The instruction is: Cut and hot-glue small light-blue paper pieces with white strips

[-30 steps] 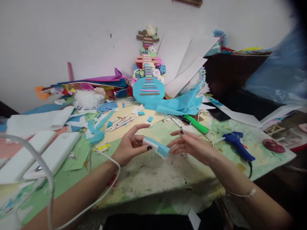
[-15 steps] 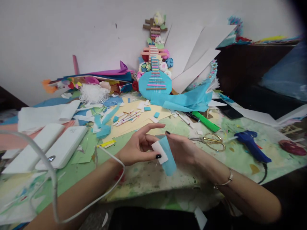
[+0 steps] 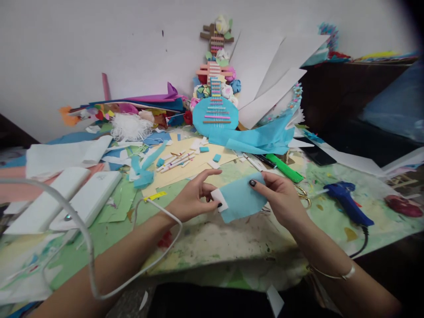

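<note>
Between thumb and fingers, my left hand (image 3: 192, 196) pinches a small white rectangular piece (image 3: 219, 199), foam or card, together with the near edge of a light blue sheet of paper (image 3: 245, 198). The far upper corner of that blue paper is gripped by my right hand (image 3: 281, 194), thumb on top. Spread between the two hands, the thin paper hangs above the table's front area. Gold-handled scissors (image 3: 305, 197) lie beyond my right hand, mostly hidden by it. A white cable (image 3: 180, 227) loops across my left wrist.
A blue glue gun (image 3: 349, 201) lies at right, with a green marker-like object (image 3: 284, 168) farther in. Rolled paper sticks (image 3: 177, 162) rest mid-table. A blue paper lute-like craft (image 3: 215, 117) leans at the wall. White power-bank-like boxes (image 3: 94, 194) lie at left.
The blue paper was narrow, seemingly folded or edge-on, and now lies spread out. My right hand has moved right and turned, pulling its far corner away from my left hand.
</note>
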Motion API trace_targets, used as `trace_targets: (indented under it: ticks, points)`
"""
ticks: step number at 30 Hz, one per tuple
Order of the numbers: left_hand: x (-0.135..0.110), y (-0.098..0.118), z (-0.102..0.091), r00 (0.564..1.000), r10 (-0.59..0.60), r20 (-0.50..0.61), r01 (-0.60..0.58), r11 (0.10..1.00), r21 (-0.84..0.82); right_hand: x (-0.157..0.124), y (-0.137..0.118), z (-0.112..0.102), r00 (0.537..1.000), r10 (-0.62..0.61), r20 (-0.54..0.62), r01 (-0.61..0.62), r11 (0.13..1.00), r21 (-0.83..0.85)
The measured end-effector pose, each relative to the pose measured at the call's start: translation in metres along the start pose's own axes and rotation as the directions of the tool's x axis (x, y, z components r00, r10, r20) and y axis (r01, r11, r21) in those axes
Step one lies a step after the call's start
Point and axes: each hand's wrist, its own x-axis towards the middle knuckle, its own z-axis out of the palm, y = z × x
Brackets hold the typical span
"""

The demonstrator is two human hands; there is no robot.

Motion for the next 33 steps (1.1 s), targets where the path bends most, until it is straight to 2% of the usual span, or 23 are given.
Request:
trace_targets:
  ticks: [3, 5, 9, 13, 18, 22, 25, 31, 33]
  points:
    - [0.003, -0.003, 0.000, 0.996, -0.018, -0.088, 0.020, 0.999, 0.025, -0.009, -0.004, 0.002, 0.988, -0.155, -0.024, 0.145, 0.961, -0.234]
    - [0.004, -0.004, -0.001, 0.986, -0.044, -0.158, 0.048, 0.999, 0.023, -0.015, -0.006, 0.004, 0.954, -0.296, -0.040, 0.252, 0.870, -0.423]
    - [0.006, -0.006, -0.001, 0.965, -0.106, -0.238, 0.098, 0.994, -0.044, -0.025, -0.010, 0.010, 0.830, -0.557, -0.018, 0.389, 0.601, -0.699]
    - [0.006, -0.007, -0.003, 0.958, -0.102, -0.267, 0.095, 0.995, -0.039, -0.032, -0.010, 0.016, 0.719, -0.694, 0.018, 0.431, 0.425, -0.796]
    - [0.004, -0.005, -0.003, 0.972, -0.039, -0.231, 0.052, 0.998, 0.048, -0.036, -0.007, 0.019, 0.627, -0.778, 0.038, 0.444, 0.317, -0.838]
    - [0.003, -0.002, -0.002, 0.973, -0.024, -0.230, 0.051, 0.992, 0.113, -0.038, -0.009, 0.020, 0.582, -0.810, 0.077, 0.486, 0.270, -0.831]
    - [0.003, -0.001, -0.001, 0.971, -0.022, -0.236, 0.053, 0.991, 0.124, -0.041, -0.011, 0.023, 0.563, -0.818, 0.119, 0.517, 0.237, -0.822]
    - [0.002, 0.000, 0.000, 0.968, -0.046, -0.248, 0.077, 0.990, 0.115, -0.049, -0.009, 0.030, 0.580, -0.783, 0.225, 0.587, 0.210, -0.782]
    - [0.001, 0.001, 0.000, 0.967, -0.051, -0.248, 0.081, 0.991, 0.111, -0.050, -0.009, 0.032, 0.569, -0.774, 0.277, 0.612, 0.174, -0.771]
